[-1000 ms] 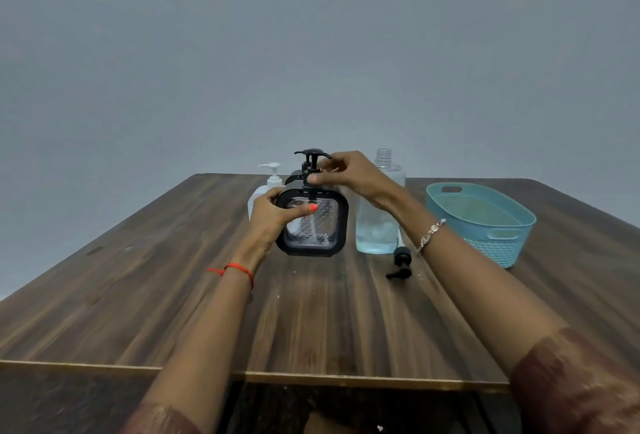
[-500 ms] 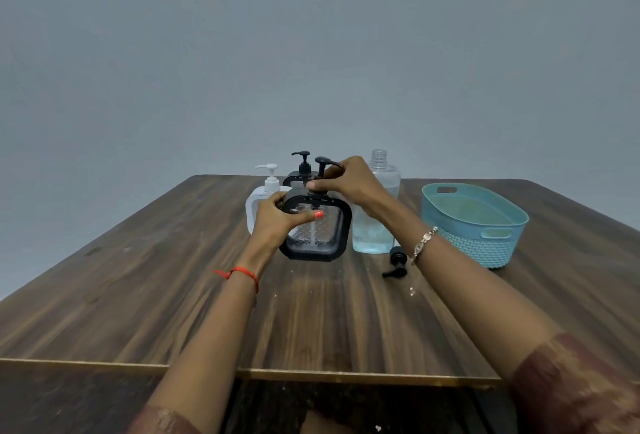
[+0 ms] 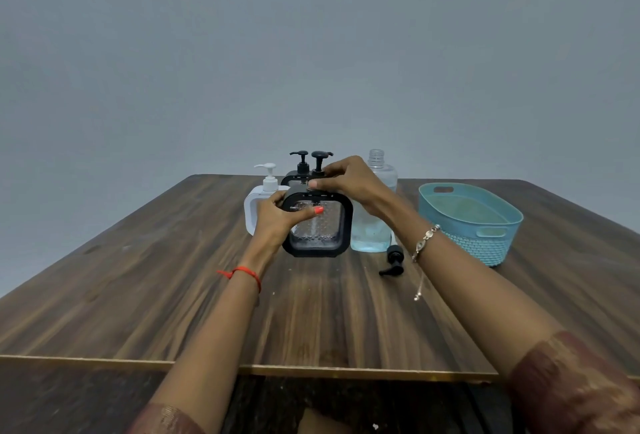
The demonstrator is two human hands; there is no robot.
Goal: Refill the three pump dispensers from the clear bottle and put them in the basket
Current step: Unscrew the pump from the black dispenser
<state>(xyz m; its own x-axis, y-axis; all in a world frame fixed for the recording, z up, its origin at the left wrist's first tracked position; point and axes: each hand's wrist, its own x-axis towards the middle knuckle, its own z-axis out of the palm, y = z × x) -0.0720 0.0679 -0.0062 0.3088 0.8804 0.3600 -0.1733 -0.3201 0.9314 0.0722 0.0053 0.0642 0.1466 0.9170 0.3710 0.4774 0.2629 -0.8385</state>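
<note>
plain grey wall fills the upper half of the view, and below it a dark wood-grain tabletop (image 3: 173,277) runs toward the camera. near its far middle stands a black-framed dispenser (image 3: 318,229) with a clear textured body, its base on the wood. the left hand (image 3: 277,217) has a closed grip around that dispenser's left side, thumb across the front with an orange-painted nail showing. the right hand (image 3: 349,179) reaches over the top, fingers pinched shut at the collar of the black pump head (image 3: 320,161) where it meets the dispenser's neck.

just behind and to the left sits a white dispenser (image 3: 258,205), upright, with its white pump on. directly behind the held one, a second black dispenser (image 3: 300,170) shows mostly as its pump and a strip of frame. to the right, partly hidden by the right wrist, the clear bottle (image 3: 375,222) stands upright with no cap, holding pale bluish liquid. a loose black pump (image 3: 394,260) lies on its side on the wood just in front of that bottle.

further right, well apart from the dispensers, a teal basket (image 3: 485,243) sits with nothing visible in it. a red thread circles the left wrist and a bracelet the right; patterned maroon sleeves show at the bottom edge.
</note>
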